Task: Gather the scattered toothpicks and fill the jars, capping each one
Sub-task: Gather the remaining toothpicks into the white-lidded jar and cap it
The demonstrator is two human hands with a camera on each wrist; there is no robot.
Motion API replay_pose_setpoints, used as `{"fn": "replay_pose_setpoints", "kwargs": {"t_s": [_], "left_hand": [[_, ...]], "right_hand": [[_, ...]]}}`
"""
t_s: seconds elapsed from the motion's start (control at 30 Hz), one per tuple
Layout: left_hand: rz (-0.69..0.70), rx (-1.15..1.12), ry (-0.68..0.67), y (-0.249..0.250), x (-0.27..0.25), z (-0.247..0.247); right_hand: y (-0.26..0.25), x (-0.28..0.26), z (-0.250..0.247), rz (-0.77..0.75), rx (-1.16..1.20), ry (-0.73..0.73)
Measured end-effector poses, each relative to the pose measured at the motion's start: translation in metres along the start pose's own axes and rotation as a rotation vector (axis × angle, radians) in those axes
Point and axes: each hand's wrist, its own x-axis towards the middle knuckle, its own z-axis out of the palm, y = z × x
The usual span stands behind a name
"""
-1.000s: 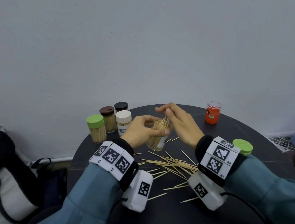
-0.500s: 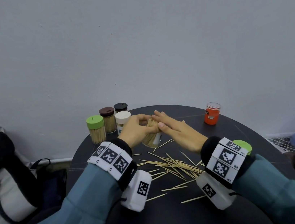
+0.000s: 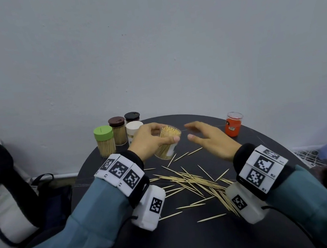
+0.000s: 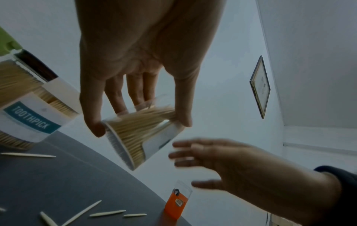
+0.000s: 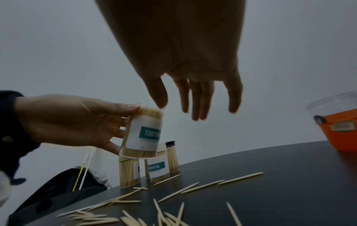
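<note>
Since half a second ago the right hand [image 3: 208,138] has drawn back off the jar mouth, fingers now spread and holding nothing. Nearest, the loose toothpicks [image 3: 194,182] lie fanned on the surface [image 3: 196,241] between the wrists, mostly running from far-left to near-right, closer to the right hand. Beyond them the left hand [image 3: 150,140] curls its grip round the uncapped jar [image 3: 168,143], packed and tilted, lifted off the surface. Farther back stand four capped jars [image 3: 104,141]; the orange jar [image 3: 233,124] stands uncapped, far right.
</note>
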Motion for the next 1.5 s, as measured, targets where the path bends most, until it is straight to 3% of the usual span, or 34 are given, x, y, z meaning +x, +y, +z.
{"fn": "replay_pose_setpoints", "kwargs": {"t_s": [0.17,0.27,0.6,1.2,1.5], "left_hand": [[-0.005,0.025,0.018,-0.001,0.001,-0.001],[0.003,0.043,0.013,-0.003,0.002,0.000],[-0.002,0.050,0.011,-0.004,0.003,0.000],[0.006,0.099,0.008,-0.004,0.002,0.001],[0.011,0.105,-0.001,-0.005,0.003,0.002]], "right_hand": [[0.010,-0.002,0.004,0.293,-0.381,-0.411],[0.008,-0.005,0.016,0.307,-0.486,-0.528],[0.002,-0.001,0.040,0.213,-0.458,-0.419],[0.003,0.000,0.049,0.267,-0.504,-0.406],[0.007,0.003,0.046,0.265,-0.433,-0.286]]}}
